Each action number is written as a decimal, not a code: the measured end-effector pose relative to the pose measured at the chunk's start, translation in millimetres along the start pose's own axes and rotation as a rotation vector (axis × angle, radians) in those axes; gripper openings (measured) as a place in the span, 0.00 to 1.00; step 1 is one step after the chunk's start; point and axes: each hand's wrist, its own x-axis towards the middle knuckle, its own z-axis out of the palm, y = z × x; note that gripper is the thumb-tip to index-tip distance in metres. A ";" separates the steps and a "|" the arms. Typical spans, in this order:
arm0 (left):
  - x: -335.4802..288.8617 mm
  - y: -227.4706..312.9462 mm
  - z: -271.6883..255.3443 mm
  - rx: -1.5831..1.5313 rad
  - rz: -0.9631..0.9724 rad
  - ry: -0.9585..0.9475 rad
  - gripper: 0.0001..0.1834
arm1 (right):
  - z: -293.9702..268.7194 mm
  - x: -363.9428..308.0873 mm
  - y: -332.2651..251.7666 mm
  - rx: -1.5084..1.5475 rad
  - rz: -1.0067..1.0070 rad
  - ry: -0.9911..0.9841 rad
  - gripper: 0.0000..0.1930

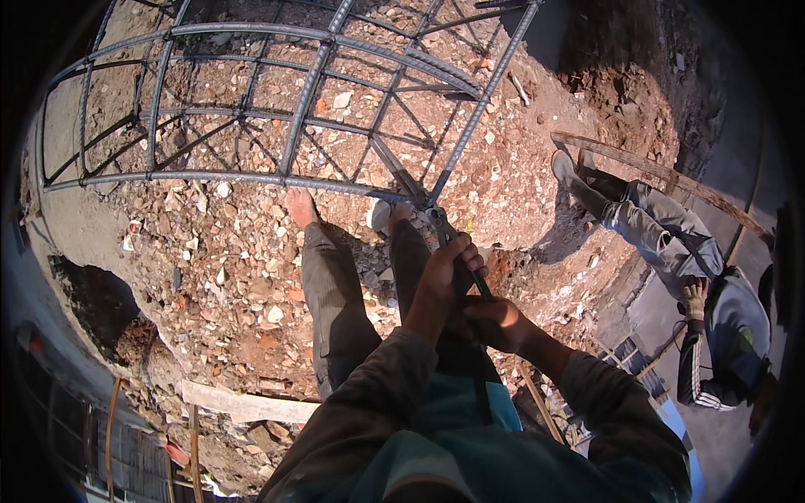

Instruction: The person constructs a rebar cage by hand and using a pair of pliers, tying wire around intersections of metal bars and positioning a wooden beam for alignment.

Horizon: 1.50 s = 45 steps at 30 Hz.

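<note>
A pair of dark steel pincers (436, 219) has its head against the near right corner of a rebar cage (303, 105), where ribbed bars cross. My left hand (453, 267) is closed around the handles just below the head. Farther down, my right hand (501, 324) is closed near the handle ends, its fingers partly in shadow. The pincers slant down toward my body. Any tie wire at the jaws is too small to make out. My feet (299, 206) stand on rubble close to the cage's near bar.
Broken brick and stone (243, 277) cover the ground. At the right a co-worker (671, 239) in a glove is beside a long wooden pole (662, 172). A dark hole (96, 298) opens at the left. A pale board (247, 402) lies at the lower left.
</note>
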 end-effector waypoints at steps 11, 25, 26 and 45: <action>49.3 -15.6 37.3 0.427 0.150 0.759 0.12 | -23.4 2.9 -16.9 -1.829 -0.207 0.841 0.39; 38.0 -26.1 31.5 0.354 0.420 0.689 0.17 | -6.9 -13.7 -22.4 -1.640 -0.330 0.732 0.29; 40.0 -18.5 31.4 0.325 0.310 0.711 0.16 | -6.0 -23.1 -24.8 -1.483 -0.416 0.639 0.28; 31.1 7.8 3.6 0.204 0.196 0.163 0.15 | -41.1 16.6 1.7 -0.061 -0.198 -0.010 0.20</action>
